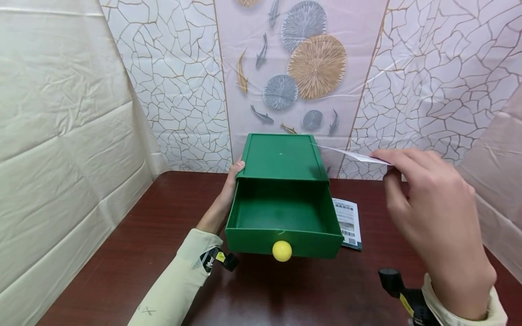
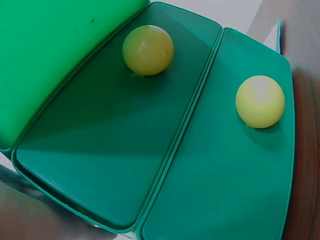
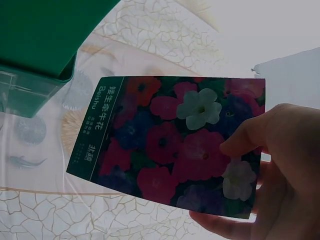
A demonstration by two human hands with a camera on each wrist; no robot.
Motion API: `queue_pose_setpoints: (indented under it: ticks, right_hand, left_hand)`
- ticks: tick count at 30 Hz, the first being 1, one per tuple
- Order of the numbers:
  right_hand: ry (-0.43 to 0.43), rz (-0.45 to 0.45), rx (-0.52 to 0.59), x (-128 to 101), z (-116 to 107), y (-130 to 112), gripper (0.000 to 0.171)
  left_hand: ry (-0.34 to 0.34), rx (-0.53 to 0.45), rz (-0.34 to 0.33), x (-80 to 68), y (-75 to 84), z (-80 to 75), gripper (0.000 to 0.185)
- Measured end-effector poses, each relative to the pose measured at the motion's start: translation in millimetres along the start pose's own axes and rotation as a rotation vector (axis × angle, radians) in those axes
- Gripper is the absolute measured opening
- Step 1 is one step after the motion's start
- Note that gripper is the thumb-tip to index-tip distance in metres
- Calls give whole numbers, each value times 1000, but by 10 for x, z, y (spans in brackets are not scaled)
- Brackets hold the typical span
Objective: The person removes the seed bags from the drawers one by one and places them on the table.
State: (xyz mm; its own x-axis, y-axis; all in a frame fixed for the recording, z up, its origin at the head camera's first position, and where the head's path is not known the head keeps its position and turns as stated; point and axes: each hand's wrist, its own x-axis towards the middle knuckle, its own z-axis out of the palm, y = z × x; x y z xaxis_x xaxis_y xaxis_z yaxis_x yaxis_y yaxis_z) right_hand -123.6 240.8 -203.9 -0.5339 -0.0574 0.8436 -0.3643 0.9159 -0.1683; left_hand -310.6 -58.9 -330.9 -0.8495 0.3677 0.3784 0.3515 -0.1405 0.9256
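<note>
A green drawer box [image 1: 281,156] stands on the dark wooden table [image 1: 134,235]. Its top drawer [image 1: 281,213] is pulled out, shows nothing inside and has a yellow knob [image 1: 282,251]. My left hand [image 1: 233,177] holds the box's left side, thumb at the top edge. The left wrist view shows two green drawer fronts [image 2: 110,130] with yellow knobs [image 2: 148,50], but no hand. My right hand [image 1: 389,170] is raised to the right of the box and pinches a flower seed packet [image 1: 352,155] by one edge. In the right wrist view the packet [image 3: 170,145] shows printed blooms under my thumb [image 3: 240,145].
A second printed packet [image 1: 348,222] lies flat on the table just right of the open drawer. A patterned wall panel [image 1: 285,68] stands close behind the box, and pale sheets [image 1: 61,136] close in both sides. Bare table lies in front of the drawer.
</note>
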Motion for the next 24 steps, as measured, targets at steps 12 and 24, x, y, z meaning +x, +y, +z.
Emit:
queue_pose_setpoints:
  ticks: [12, 24]
  right_hand:
    - [-205, 74, -86, 15, 57, 143, 45]
    - [-506, 147, -94, 60, 177, 330, 57]
  left_hand:
    - [-10, -9, 30, 1, 12, 10, 76]
    - [-11, -11, 46, 12, 7, 6, 76]
